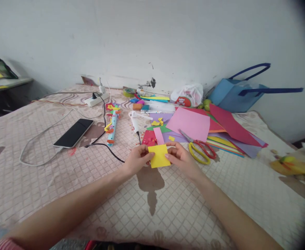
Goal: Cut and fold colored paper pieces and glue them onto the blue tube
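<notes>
Head view: yellow paper square (159, 157) pinched between left hand (138, 159) and right hand (182, 159)

The square is held over the patterned tablecloth (71, 194), at the near side of the craft papers. Its left edge is gripped by the left thumb and curled fingers; its right edge is gripped by the right hand, with the thumb laid on the paper's face. Just beyond it, a narrow pink strip (158, 135) is seen. Scissors (197, 142) with yellow and red handles are placed beside the right hand, near a large pink sheet (190, 124). Beyond the left hand, a white glue gun (134, 122) is set down, and farther left a decorated light-blue stick (112, 128) is seen. A phone (73, 133) is connected to a white cable (27, 142). A blue bag (226, 95) is placed near the wall.
</notes>
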Demonstrator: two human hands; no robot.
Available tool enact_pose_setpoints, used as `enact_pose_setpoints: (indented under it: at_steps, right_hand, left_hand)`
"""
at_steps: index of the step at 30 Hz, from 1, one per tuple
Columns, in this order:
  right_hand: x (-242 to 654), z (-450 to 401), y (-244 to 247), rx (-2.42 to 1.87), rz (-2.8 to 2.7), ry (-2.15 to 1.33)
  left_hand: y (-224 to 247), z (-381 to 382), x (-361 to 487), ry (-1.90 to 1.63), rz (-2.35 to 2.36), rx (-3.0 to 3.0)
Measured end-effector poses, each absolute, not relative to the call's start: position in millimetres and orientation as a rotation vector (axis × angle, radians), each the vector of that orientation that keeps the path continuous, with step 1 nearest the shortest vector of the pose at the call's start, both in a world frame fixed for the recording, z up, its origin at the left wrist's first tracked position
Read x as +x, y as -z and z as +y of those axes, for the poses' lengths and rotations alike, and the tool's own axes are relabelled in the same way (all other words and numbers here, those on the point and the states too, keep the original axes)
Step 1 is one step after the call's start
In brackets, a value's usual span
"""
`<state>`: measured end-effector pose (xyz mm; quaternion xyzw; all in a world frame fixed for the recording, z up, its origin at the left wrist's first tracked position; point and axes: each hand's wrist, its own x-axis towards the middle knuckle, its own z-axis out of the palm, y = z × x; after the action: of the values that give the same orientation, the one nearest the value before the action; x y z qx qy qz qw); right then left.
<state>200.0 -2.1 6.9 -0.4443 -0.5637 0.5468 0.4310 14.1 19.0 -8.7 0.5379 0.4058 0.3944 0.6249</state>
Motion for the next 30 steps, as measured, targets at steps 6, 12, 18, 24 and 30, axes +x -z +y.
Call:
enact_pose_setpoints:
  at_steps: [6, 12, 18, 24, 30]
  right_hand:
    - [195.4, -3.0, -7.2, -1.185, -1.39, -1.278]
    - [197.1, -2.8, -3.4, -1.152, -1.379, -1.319]
    - [197.1, -1.2, 1.7, -1.128, -1.357, -1.342]
    - [194.1, -1.8, 1.6, -1.103, -1.319, -1.239]
    - [194.8, -3.2, 2.9, -1.15, -1.434, -1.159]
  left_hand:
    - [6.5, 17.1, 14.5, -0.905, 0.916, 1.227]
    - [5.9, 17.2, 13.7, -0.868, 0.895, 1.19]
    - [3.8, 19.1, 13.4, -0.872, 0.871, 1.221]
    - [-4.3, 18.1, 11.5, -1.033, 0.901, 1.218]
    - [3.4, 15.3, 9.1, -0.941, 0.829, 1.558]
